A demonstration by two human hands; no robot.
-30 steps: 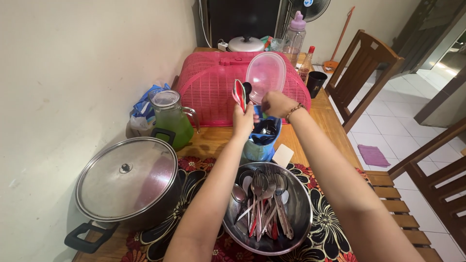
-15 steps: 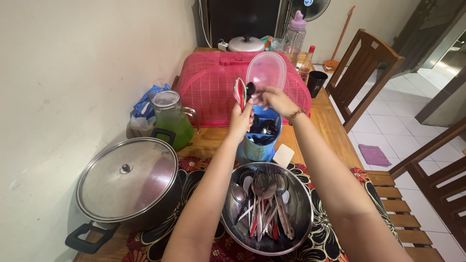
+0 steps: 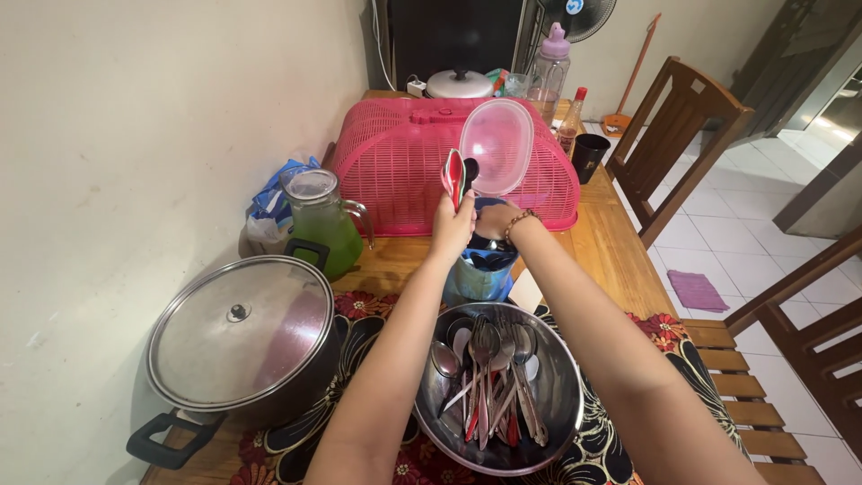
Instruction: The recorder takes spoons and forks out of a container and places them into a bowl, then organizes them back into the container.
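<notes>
The left hand [image 3: 452,229] grips upright spoons [image 3: 457,172] just above the blue cutlery holder [image 3: 479,274], beside the right hand [image 3: 493,220] dipping closed into it.

Spoons going into my blue holder

I hold a bunch of red, green and dark plastic spoons [image 3: 456,173] upright above the blue cutlery holder [image 3: 480,274], which stands on the surface, already holding dark spoons, just behind the steel bowl.

Both my arms stretch forward, nearly parallel. My left hand [image 3: 452,224] is raised, its grip closed in an upright fist. My right hand [image 3: 495,221] sits just beside that grip, slightly lower, fingers curled downward, wrist bent.
</notes>
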